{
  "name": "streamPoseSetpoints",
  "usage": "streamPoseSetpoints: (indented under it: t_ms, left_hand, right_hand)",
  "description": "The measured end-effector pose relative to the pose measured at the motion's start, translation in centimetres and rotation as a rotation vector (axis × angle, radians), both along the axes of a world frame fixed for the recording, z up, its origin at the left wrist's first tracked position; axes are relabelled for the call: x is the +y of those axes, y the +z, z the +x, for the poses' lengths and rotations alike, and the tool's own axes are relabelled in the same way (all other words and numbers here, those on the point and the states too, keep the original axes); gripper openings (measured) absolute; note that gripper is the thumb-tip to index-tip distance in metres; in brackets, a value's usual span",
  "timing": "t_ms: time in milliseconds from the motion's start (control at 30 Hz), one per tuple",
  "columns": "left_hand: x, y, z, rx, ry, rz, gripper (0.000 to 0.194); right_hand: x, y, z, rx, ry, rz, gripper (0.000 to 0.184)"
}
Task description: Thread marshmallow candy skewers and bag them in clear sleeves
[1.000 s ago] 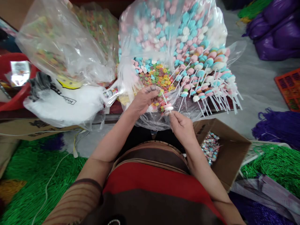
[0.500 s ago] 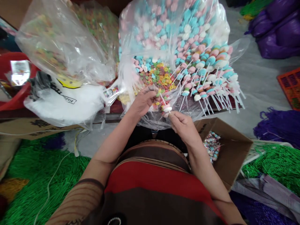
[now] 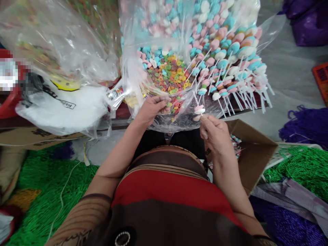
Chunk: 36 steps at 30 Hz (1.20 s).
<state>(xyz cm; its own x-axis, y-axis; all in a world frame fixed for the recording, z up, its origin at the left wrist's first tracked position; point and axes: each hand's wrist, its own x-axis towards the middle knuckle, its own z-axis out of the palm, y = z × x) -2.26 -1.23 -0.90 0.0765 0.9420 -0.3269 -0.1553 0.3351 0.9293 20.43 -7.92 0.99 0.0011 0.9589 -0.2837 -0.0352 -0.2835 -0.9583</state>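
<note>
My right hand (image 3: pixel 214 134) pinches a white stick that carries pink and white marshmallow pieces (image 3: pixel 199 109), its bare tip pointing up and left. To the left, my left hand (image 3: pixel 154 108) has thumb and fingers pressed together on a small green ring candy (image 3: pixel 168 105). Just beyond the hands, colourful ring candies (image 3: pixel 174 75) lie heaped in an open clear plastic bag, with pink, blue and white marshmallows (image 3: pixel 151 56) behind them. Many loaded candy sticks (image 3: pixel 232 70) are piled at the right, their white ends towards me.
A white printed plastic bag (image 3: pixel 64 111) and a large clear bag of ring candies (image 3: pixel 58 44) lie at the left, beside a red basin (image 3: pixel 10 102). Below the table edge at right stands an open cardboard box (image 3: pixel 256 150). Green strands (image 3: pixel 38 181) cover the floor at left.
My right hand has moved right with the candy stick, away from my left hand. My left hand has shifted slightly left. The whole view has tilted and shifted a little.
</note>
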Motion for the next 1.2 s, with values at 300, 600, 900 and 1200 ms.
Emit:
streamPoseSetpoints:
  t_ms: [300, 600, 900, 1200]
  left_hand:
    - [-0.3, 0.5, 1.9, -0.147, 0.19, 0.087, 0.017]
    - [-1.4, 0.3, 2.9, -0.287, 0.254, 0.05, 0.02]
    - [-1.9, -0.3, 3.3, -0.228, 0.278, 0.269, 0.025]
    - [-3.3, 0.5, 4.0, -0.277, -0.131, 0.143, 0.062]
  right_hand:
    - [-1.2, 0.7, -1.8, -0.152, 0.252, 0.025, 0.034]
    - [-1.2, -0.5, -2.6, -0.232, 0.236, 0.061, 0.035]
    - [-1.7, -0.5, -3.2, -0.218, 0.24, 0.006, 0.04]
    - [-1.3, -1.8, -2.9, -0.086, 0.218, 0.019, 0.046]
